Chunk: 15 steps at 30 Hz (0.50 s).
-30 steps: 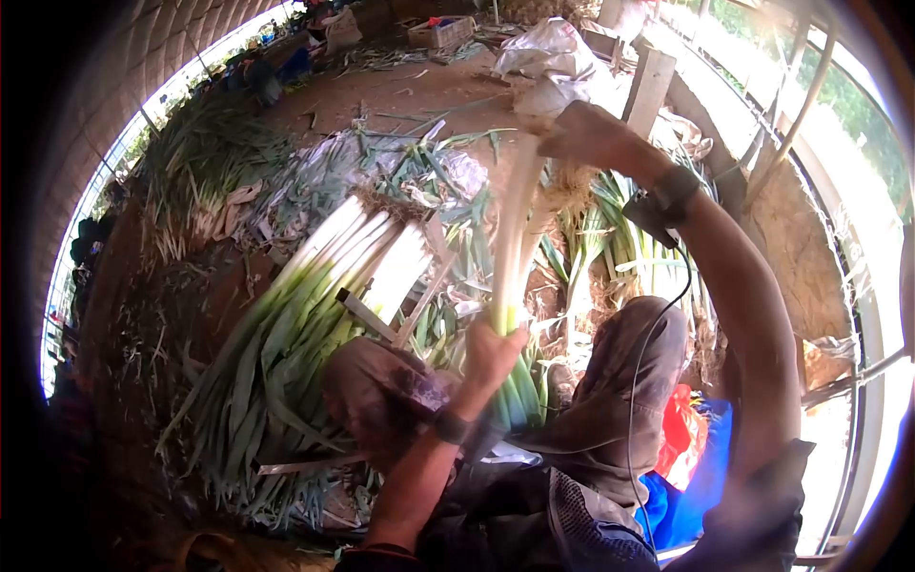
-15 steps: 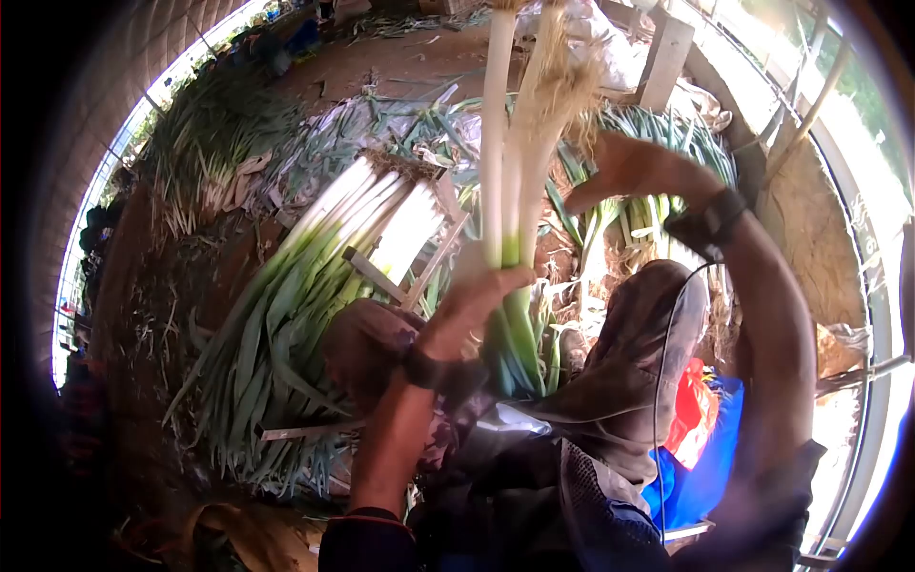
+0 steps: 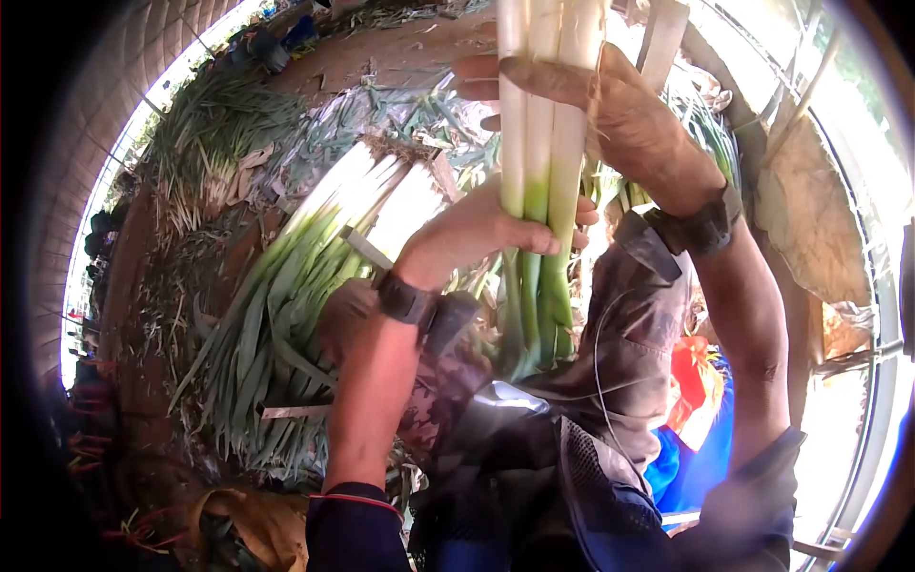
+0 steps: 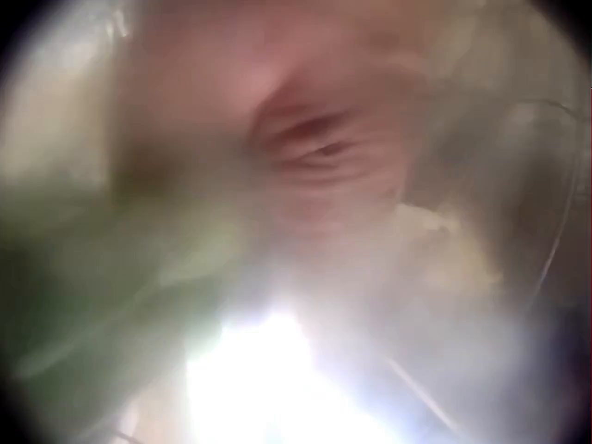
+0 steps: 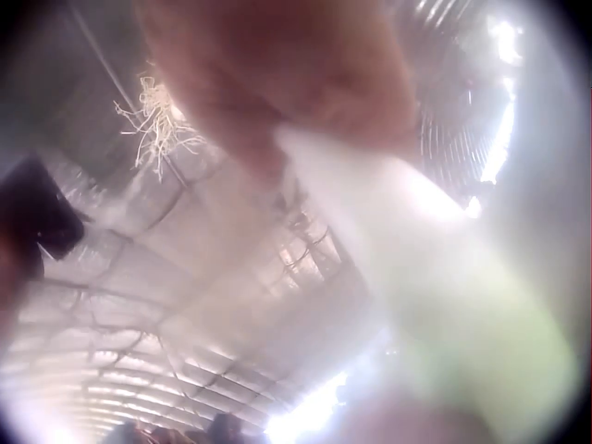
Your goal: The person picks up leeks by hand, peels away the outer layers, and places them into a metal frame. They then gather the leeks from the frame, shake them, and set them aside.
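Observation:
Several leeks [image 3: 540,133] stand upright in front of me, white shafts above and green leaves [image 3: 534,329] below. Around the point where white turns to green, my left hand [image 3: 467,234] grips them, thumb across the front. My right hand [image 3: 640,124] holds the white shafts higher up, its thumb in front and fingertips showing past the left side. Their root ends lie beyond the top of the head view; pale roots [image 5: 159,125] show in the right wrist view. The left wrist view is blurred, with part of the left hand [image 4: 324,157] beside green leaves [image 4: 83,287].
A large bundle of leeks [image 3: 286,276] lies left of my knees, against a frame bar [image 3: 366,248]. Farther left is another leek pile [image 3: 219,143]. Loose leaves litter the ground. A red bag [image 3: 694,386] and blue plastic [image 3: 701,467] sit beside my right leg.
The right hand left the root ends, passed beside the leeks with fingers apart, and now holds the white shafts. The left hand has kept its grip while the leeks rose and came nearer.

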### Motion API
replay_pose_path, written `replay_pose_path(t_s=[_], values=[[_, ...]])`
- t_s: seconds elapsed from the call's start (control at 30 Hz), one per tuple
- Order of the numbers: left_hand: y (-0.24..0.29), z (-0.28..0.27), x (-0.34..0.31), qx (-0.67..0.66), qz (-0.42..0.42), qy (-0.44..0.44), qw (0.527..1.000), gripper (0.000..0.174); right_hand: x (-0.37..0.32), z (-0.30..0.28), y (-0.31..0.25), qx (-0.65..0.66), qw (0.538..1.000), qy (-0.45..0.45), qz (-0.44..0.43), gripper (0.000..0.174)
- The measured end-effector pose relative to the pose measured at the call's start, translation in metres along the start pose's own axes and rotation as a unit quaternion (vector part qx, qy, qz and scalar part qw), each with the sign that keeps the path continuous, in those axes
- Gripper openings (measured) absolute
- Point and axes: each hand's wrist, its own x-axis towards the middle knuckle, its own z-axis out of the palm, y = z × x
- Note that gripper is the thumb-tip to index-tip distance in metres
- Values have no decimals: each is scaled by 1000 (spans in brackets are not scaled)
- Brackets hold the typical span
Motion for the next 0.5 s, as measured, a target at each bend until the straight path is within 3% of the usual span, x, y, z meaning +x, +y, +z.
replay_pose_path(t_s=[0.07, 0.1, 0.17, 0.2, 0.23, 0.27, 0.33, 0.37, 0.4, 0.43, 0.47, 0.5], values=[[-10, 3, 7, -28, -5, -8, 1000, 51, 3, -9, 8, -128, 991, 19, 34, 43], [-17, 1, 11, -33, -11, -10, 999, 51, 3, -10, 18, -174, 982, 27, -64, 42], [-22, -3, 19, 66, 31, 11, 997, 77, 4, 0, 11, -128, 990, 29, -49, 42], [-27, 0, 21, 67, 32, 8, 997, 77, 4, 2, 3, -82, 995, 28, -39, 43], [-29, 9, 23, 108, 57, 92, 988, 93, 3, 2, -12, -242, 969, 51, 5, 32], [-34, 20, 25, 148, 81, 174, 970, 109, 1, 5, -27, -243, 969, 54, 3, 32], [-66, 45, 30, 212, 245, 283, 903, 124, 2, 20, -43, -249, 965, 78, 23, 27], [-69, 59, 34, 234, 245, 343, 876, 121, 18, 29, -23, -236, 962, 106, -85, 20], [-70, 67, 37, 256, 244, 402, 845, 119, 22, 27, -15, -233, 963, 105, -86, 20], [-62, 64, 43, 16, 286, 355, 890, 105, 21, 35, -18, -190, 973, 107, -75, 17], [-59, 55, 39, 248, 311, 432, 809, 80, 19, 46, -27, -149, 981, 109, -63, 15], [-56, 45, 35, 264, 272, 429, 820, 73, 19, 57, -38, -155, 977, 149, -8, 14]])
